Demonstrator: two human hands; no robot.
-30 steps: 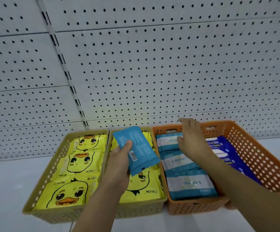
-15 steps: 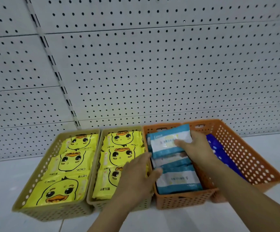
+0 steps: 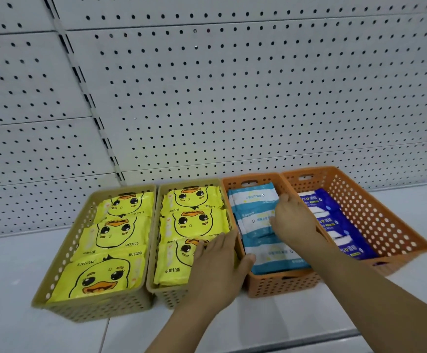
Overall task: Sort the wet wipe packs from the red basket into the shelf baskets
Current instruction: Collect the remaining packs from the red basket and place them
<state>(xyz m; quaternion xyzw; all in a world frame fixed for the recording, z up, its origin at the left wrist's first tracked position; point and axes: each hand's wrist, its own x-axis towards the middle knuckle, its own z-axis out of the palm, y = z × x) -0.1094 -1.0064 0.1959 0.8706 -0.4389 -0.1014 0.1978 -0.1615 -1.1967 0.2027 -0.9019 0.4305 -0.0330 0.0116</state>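
Four baskets stand in a row on the shelf. Two tan baskets point(image 3: 90, 220) point(image 3: 156, 250) hold yellow duck packs point(image 3: 110, 235). The left orange basket point(image 3: 281, 286) holds light blue wet wipe packs point(image 3: 253, 200). In the right orange basket point(image 3: 375, 220) lie dark blue packs point(image 3: 334, 222). My right hand point(image 3: 294, 222) rests on the light blue packs inside the left orange basket, fingertips pressing on them. Over the rim between the second tan basket and the left orange one lies my left hand point(image 3: 215, 266), its fingers straight and its thumb touching the nearest light blue pack. The red basket is out of view.
A white pegboard wall point(image 3: 232, 98) rises right behind the baskets. The white shelf surface point(image 3: 11, 263) extends to the left and right of the row, and its front edge point(image 3: 309, 340) runs near my forearms.
My left hand has let go of the light blue pack it was holding. The right hand took it and laid it down into the left orange basket. The view has shifted right.
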